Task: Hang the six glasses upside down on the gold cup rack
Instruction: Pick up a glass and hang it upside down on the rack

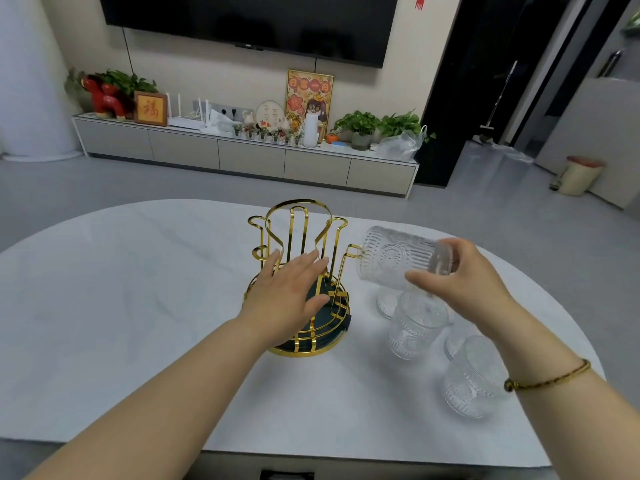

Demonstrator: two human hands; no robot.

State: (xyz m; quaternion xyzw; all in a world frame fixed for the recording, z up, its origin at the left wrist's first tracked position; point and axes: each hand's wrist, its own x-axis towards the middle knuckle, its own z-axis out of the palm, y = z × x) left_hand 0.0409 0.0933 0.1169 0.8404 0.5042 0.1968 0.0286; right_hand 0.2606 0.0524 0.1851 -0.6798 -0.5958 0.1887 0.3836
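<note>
None of the six glasses is seen hanging on the gold cup rack [299,271]; every arm visible on it stands bare. The rack is placed near the middle of the white table [121,289], upright on its round dark base.

One glass, the held glass [398,259], is grasped in the right hand [460,282], the fingers closed about its base end. It is tipped roughly sideways, mouth toward the rack, and its rim is brought up to the tip of the rack's right-hand arm [351,249]; whether rim and arm touch cannot be told. The glass is not yet seated over the arm.

The left hand [287,292] is held flat and unclenched, fingers spread, over the front of the rack. It grasps nothing. Whether the palm rests on the wire or hovers just above it cannot be determined.

The remaining glasses are noted standing on the table to the right of the rack, below the right hand and forearm. A nearer glass [476,375] and a middle glass [414,323] are clearly seen; others are partly hidden behind the arm, so the full count of five cannot be confirmed.

Assessment: the task is judged to be at its very start. The first hanging is in hand, and all six placements are outstanding.
</note>
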